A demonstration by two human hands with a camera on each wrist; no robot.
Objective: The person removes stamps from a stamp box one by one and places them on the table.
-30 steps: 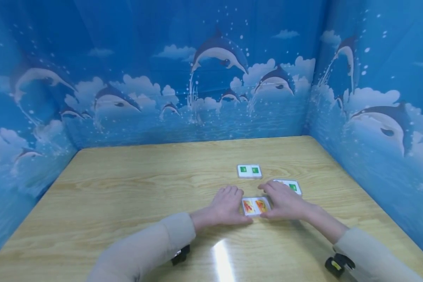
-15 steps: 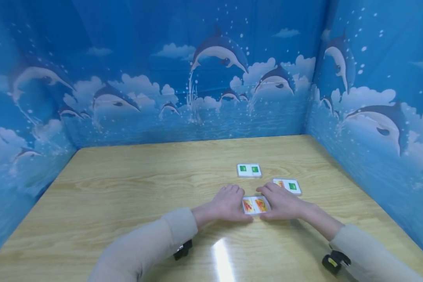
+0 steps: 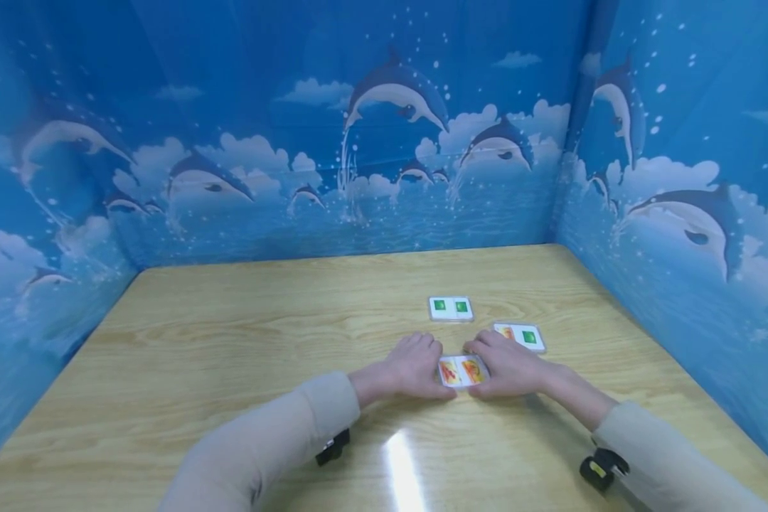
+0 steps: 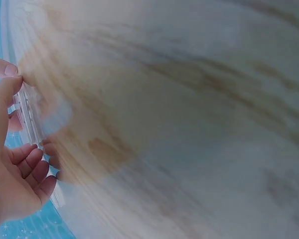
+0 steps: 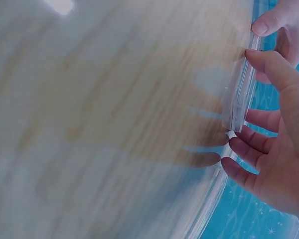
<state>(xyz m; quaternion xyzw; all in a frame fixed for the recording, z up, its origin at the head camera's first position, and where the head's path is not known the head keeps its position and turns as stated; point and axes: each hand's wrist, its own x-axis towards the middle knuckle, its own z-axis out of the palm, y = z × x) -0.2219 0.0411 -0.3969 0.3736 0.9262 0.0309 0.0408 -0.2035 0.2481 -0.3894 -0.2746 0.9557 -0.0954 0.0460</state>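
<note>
A clear-edged domino-like tile (image 3: 462, 371) with two orange-red pictures on white lies between my hands in the head view. My left hand (image 3: 413, 367) grips its left end, thumb at the near edge and fingers at the far side. From the right, my right hand (image 3: 509, 364) holds the other end the same way. Seen from the side in the left wrist view, the tile (image 4: 30, 117) is thin and transparent, close over the tabletop. Thumb and fingertips of the right hand (image 5: 284, 159) are at its edges in the right wrist view.
Behind the held tile lies a tile with two green pictures (image 3: 451, 308). Another tile with one orange and one green picture (image 3: 528, 337) lies just beyond my right hand, partly covered by it. Blue dolphin-print curtains (image 3: 249, 220) border the wooden table (image 3: 243, 313).
My right hand has shifted slightly nearer, showing more of the orange picture on the tile behind it. The held tile and my left hand stay almost in place.
</note>
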